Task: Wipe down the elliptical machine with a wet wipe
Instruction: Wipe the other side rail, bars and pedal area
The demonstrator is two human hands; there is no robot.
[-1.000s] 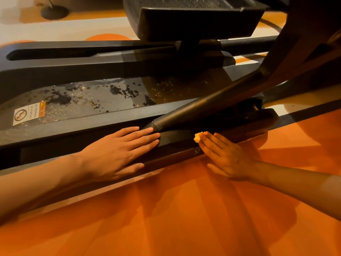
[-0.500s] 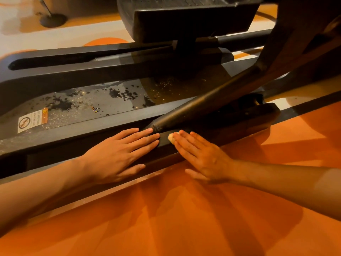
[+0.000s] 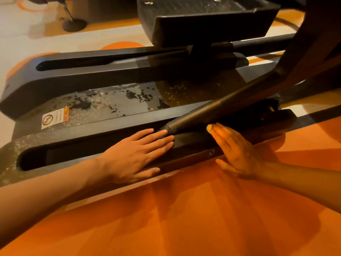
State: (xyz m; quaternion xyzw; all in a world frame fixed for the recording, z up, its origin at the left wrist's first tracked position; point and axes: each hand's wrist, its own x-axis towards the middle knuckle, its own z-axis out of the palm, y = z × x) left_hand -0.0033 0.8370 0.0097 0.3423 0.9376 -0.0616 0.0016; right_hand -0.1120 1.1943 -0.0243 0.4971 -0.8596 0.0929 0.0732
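The elliptical machine lies low in front of me, its near black rail [image 3: 73,145] running left to right. My left hand [image 3: 136,156] rests flat on that rail, fingers straight, fingertips by the end of the slanted pedal arm tube [image 3: 212,111]. My right hand [image 3: 238,150] presses flat against the rail's side further right, under the tube. A small pale bit of the wet wipe [image 3: 209,128] shows at its fingertips; the rest is hidden under the fingers.
Between the rails, the grey centre panel [image 3: 114,100] has dark wet blotches and a warning sticker [image 3: 55,118]. The far rail [image 3: 92,71] and a black foot pedal [image 3: 203,21] lie beyond. Orange floor [image 3: 184,218] is below; a round stand base [image 3: 73,24] at top left.
My right hand slid left along the rail with the wipe until it nearly met my left hand, then slid back to the right. My left hand stayed put.
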